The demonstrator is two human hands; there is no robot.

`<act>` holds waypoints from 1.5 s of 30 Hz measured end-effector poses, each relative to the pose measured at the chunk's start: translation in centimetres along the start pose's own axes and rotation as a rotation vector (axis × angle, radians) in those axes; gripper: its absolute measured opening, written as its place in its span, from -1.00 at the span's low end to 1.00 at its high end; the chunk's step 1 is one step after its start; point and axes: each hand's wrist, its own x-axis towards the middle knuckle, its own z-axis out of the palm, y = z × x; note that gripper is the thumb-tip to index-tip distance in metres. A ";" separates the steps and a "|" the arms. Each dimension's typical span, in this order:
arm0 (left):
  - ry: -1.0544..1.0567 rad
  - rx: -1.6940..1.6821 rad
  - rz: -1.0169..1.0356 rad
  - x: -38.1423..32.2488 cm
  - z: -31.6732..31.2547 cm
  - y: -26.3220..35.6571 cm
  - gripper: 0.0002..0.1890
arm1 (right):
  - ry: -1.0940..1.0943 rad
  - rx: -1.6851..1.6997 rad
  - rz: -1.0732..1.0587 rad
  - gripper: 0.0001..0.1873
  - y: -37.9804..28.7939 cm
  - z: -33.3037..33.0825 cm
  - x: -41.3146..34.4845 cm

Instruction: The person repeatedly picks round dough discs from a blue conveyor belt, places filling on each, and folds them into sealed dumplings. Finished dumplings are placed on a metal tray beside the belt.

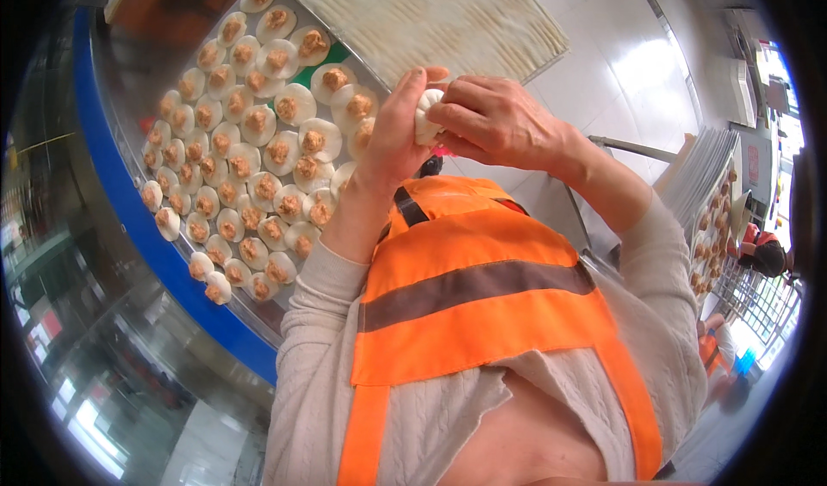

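Observation:
A white dough bun (426,116) with pleated folds sits between my two hands in front of my chest. My left hand (395,127) cups it from the left side, thumb raised. With bent fingers, my right hand (501,121) grips the bun's pleated edge from the right. Many round dough wrappers (260,126), each topped with a lump of orange-brown filling (314,140), cover the metal table to my left. Some of them overlap, and my left forearm hides a few.
Beyond my hands lies a large tray or mat with a ribbed, pale surface (439,18). A blue edge (161,279) borders the table on the left. At right stands a tray (711,234) of small brown items; other people (759,250) are farther off.

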 end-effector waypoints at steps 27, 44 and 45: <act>0.213 0.224 0.531 -1.1 0.6 0.1 -0.55 | 0.163 0.199 0.374 -0.87 -1.7 2.3 2.1; 0.184 0.299 0.421 0.2 0.4 -0.9 -0.53 | 0.103 0.043 0.379 -0.26 -0.1 1.8 1.4; 0.173 0.425 0.434 0.7 0.3 -1.2 -0.50 | 0.128 0.026 0.329 -0.27 0.5 2.5 0.8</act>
